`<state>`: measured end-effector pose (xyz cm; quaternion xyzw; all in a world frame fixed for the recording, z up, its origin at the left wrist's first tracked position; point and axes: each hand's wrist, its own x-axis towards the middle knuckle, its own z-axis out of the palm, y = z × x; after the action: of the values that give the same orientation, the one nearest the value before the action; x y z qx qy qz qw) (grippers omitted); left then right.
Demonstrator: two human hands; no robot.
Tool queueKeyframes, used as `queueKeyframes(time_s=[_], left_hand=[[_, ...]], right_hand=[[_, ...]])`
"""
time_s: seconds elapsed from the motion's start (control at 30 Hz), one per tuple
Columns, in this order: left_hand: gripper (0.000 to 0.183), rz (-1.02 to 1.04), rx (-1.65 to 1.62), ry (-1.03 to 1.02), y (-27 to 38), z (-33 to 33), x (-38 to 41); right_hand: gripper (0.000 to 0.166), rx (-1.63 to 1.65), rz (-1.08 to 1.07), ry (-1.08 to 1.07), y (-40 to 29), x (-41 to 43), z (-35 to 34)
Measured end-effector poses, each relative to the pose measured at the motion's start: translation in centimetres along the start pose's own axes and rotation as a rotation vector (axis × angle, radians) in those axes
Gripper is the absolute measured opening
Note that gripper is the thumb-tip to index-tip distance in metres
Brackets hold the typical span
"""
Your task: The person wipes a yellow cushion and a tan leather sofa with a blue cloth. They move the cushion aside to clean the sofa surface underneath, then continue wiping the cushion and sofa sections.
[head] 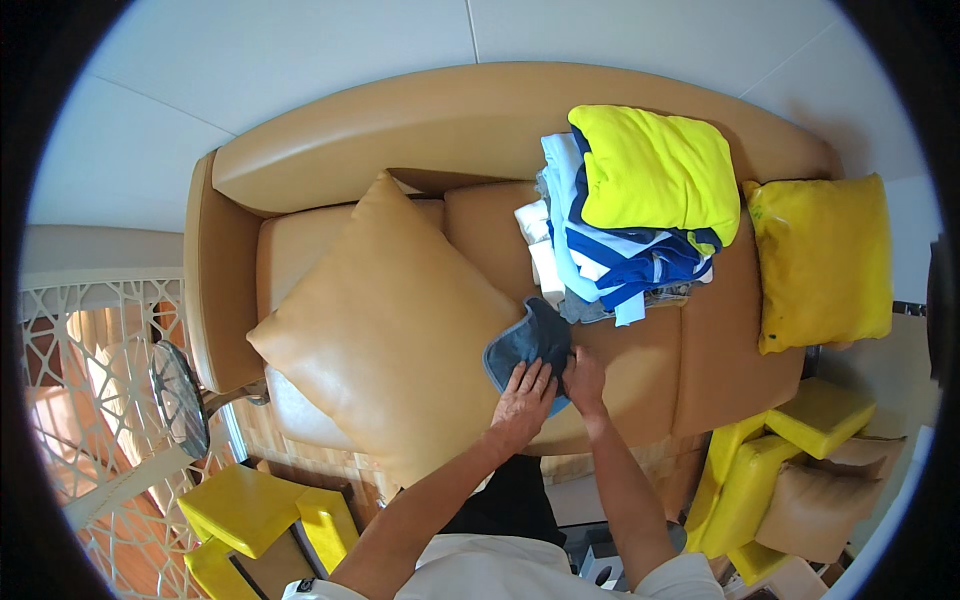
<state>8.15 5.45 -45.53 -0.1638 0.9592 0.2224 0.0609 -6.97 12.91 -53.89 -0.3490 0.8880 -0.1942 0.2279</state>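
A dark grey-blue cloth (531, 341) with a stitched border lies over the right corner of the large tan leather cushion (382, 315). My left hand (526, 397) has its fingers spread across the cloth's lower part; its thumb is hidden. Close beside it, my right hand (585, 381) grips the cloth's right edge with curled fingers. Just beyond both hands stands a pile of folded clothes (626, 259), blue, white and grey, with a bright yellow garment (660, 169) on top. Whether the cloth touches the cushion all along cannot be told.
The tan leather sofa (739, 337) runs along a pale wall (337, 82). A yellow cushion (825, 262) sits at its right end. Yellow chairs stand at lower left (240, 510) and lower right (750, 487). A white lattice screen (97, 420) is at the left.
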Motion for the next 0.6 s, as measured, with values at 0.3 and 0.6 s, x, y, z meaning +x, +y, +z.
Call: queueKeyframes(time_s=[0.3, 0.6], left_hand=[[0.056, -0.125, 0.022, 0.053, -0.5, -0.8, 3.3], [0.049, -0.146, -0.119, 0.339, -0.3, -6.7, -2.6]], right_hand=[[0.045, 0.367, 0.095, -0.403, 2.6, 4.8, 1.7], [0.034, 0.946, 0.310, -0.661, -5.9, 0.8, -6.0]])
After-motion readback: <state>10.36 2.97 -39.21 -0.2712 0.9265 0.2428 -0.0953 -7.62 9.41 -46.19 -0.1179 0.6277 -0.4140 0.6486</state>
